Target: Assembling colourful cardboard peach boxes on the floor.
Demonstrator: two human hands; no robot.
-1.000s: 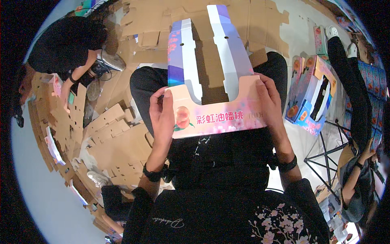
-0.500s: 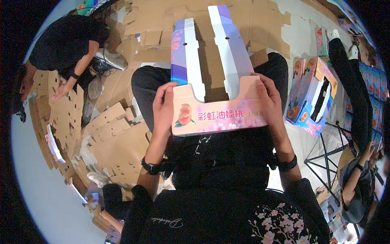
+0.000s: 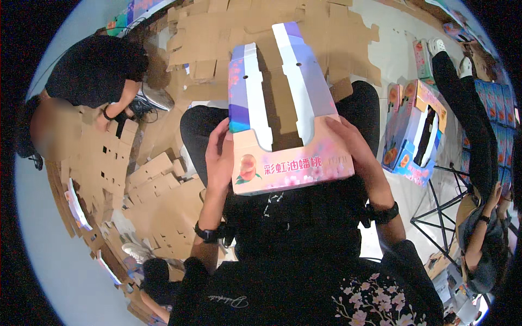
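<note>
Evidently the lap serves as the bench here: the person sits with the left knee (image 3: 201, 127) and right knee (image 3: 367, 111) spread wide, and the peach-printed carton (image 3: 296, 165) lies between them, its printed end turned toward the body. That spot seems chosen to put both near corners within easy reach. The left hand (image 3: 219, 155) grips the near left corner, fingers curled at its side, probably to keep that end steady. The right hand (image 3: 356, 146) clasps the opposite corner, its fingers bent over the top edge, so the two seem to balance each other (what the hidden fingertips do beneath, I cannot tell). Two white-edged flaps, the left flap (image 3: 255, 89) and the longer right flap (image 3: 296, 87), run toward the far side with a slot between them.

To the right, a similar carton (image 3: 408, 122) sits on the floor, just outside the knee, perhaps to keep the lap free. Flat cardboard (image 3: 155, 212) covers the floor at left, where a co-worker (image 3: 92, 70) bends low.
</note>
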